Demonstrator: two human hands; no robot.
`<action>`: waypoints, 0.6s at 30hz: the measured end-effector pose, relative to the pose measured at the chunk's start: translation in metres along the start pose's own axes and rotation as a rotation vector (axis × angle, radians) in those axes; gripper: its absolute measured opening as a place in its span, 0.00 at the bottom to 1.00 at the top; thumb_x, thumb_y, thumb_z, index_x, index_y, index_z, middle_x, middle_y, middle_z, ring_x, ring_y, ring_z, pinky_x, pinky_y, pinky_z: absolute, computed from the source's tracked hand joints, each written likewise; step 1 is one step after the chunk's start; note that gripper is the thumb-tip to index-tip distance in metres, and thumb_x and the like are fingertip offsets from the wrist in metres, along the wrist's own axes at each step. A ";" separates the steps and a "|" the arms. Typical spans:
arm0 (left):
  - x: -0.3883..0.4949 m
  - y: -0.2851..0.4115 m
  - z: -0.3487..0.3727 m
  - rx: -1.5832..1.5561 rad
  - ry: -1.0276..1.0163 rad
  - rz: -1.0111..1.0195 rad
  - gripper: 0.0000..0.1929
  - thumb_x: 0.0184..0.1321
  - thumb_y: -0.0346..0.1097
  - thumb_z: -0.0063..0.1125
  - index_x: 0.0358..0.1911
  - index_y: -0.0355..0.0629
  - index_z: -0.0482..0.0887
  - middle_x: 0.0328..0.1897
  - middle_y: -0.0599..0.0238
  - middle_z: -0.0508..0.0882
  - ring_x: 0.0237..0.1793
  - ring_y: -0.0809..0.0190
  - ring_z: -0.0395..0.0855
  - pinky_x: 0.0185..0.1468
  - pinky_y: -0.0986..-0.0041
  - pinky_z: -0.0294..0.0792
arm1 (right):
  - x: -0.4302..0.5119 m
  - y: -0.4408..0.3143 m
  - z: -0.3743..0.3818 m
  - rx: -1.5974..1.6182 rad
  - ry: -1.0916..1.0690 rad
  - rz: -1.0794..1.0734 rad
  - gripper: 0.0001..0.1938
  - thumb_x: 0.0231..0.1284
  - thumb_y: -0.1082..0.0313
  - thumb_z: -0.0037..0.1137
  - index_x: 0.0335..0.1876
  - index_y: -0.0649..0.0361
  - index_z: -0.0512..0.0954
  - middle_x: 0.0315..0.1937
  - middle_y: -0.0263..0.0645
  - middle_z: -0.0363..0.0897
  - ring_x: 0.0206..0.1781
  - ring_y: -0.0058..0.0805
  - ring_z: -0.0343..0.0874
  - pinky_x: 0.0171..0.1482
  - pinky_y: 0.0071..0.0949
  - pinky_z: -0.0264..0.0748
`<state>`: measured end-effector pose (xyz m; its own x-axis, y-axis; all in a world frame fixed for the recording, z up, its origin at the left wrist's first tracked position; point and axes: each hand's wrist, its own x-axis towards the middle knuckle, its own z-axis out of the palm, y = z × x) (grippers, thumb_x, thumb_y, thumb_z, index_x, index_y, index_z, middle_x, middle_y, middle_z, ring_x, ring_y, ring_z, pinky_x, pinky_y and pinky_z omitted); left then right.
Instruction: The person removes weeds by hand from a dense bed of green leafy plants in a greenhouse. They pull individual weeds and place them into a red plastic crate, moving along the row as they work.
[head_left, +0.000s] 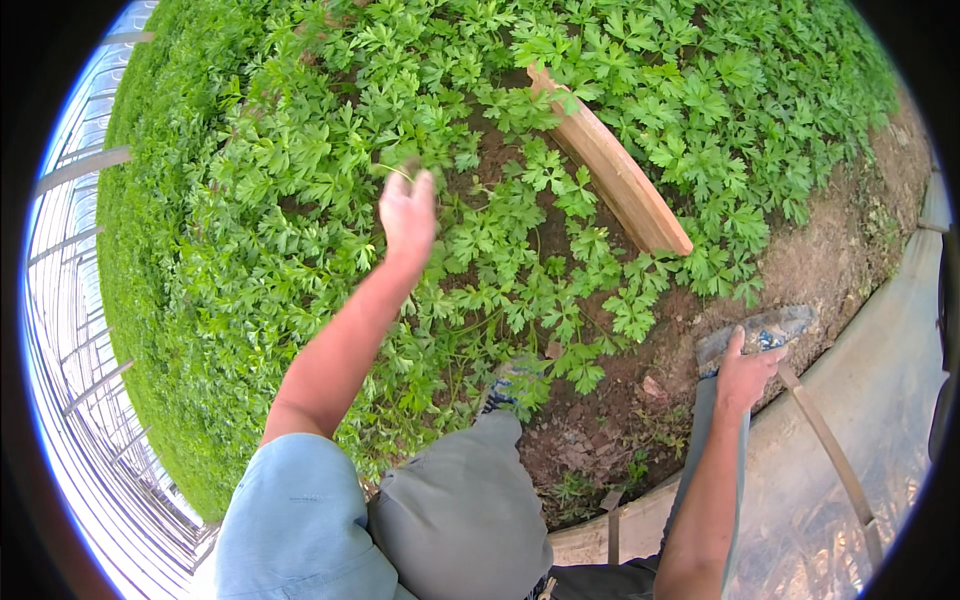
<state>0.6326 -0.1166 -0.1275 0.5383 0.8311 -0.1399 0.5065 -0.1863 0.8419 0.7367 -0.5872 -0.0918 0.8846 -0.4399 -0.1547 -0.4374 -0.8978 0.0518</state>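
My left hand (407, 217) is raised over a dense bed of leafy green plants (300, 165), which look like celery or parsley. A thin pale stem (397, 172) lies across its fingertips, with a blurred dark clump at its end. To the right, my right hand (745, 375) rests at the lower leg just behind a dirty, blue-patterned shoe (757, 337), thumb and fingers apart, with no object seen in it. Between the hands, a long piece of light wood (615, 172) lies slanted among the plants, its upper end partly under leaves.
Brown soil (600, 420) borders the bed. A second shoe (499, 394) stands partly hidden by leaves. Translucent plastic sheeting (847, 450) with a curved strut (832, 442) runs along the right edge. Greenhouse framing (82, 169) rises at the far left.
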 end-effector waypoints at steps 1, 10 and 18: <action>0.017 0.003 -0.001 -0.022 0.012 -0.115 0.20 0.70 0.35 0.52 0.61 0.34 0.78 0.38 0.63 0.85 0.29 0.69 0.78 0.32 0.69 0.75 | -0.001 0.000 0.000 0.006 -0.001 -0.005 0.52 0.65 0.37 0.57 0.80 0.68 0.46 0.69 0.66 0.65 0.63 0.62 0.76 0.63 0.53 0.76; 0.022 0.029 0.086 0.757 -0.542 0.227 0.29 0.69 0.34 0.48 0.74 0.42 0.67 0.33 0.49 0.88 0.31 0.52 0.87 0.44 0.58 0.83 | 0.000 0.001 0.001 0.015 0.002 -0.016 0.52 0.64 0.37 0.57 0.79 0.69 0.46 0.70 0.66 0.65 0.63 0.62 0.76 0.64 0.53 0.75; -0.048 0.023 0.080 0.644 -0.679 0.448 0.23 0.72 0.38 0.51 0.69 0.44 0.74 0.32 0.48 0.88 0.30 0.47 0.88 0.37 0.56 0.81 | -0.008 -0.003 0.000 0.025 -0.002 -0.021 0.53 0.64 0.36 0.56 0.79 0.71 0.47 0.69 0.66 0.65 0.63 0.61 0.76 0.64 0.52 0.75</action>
<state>0.6720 -0.2027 -0.1427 0.9313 0.1829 -0.3151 0.3225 -0.8163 0.4793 0.7311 -0.5810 -0.0903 0.8933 -0.4210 -0.1574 -0.4228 -0.9059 0.0239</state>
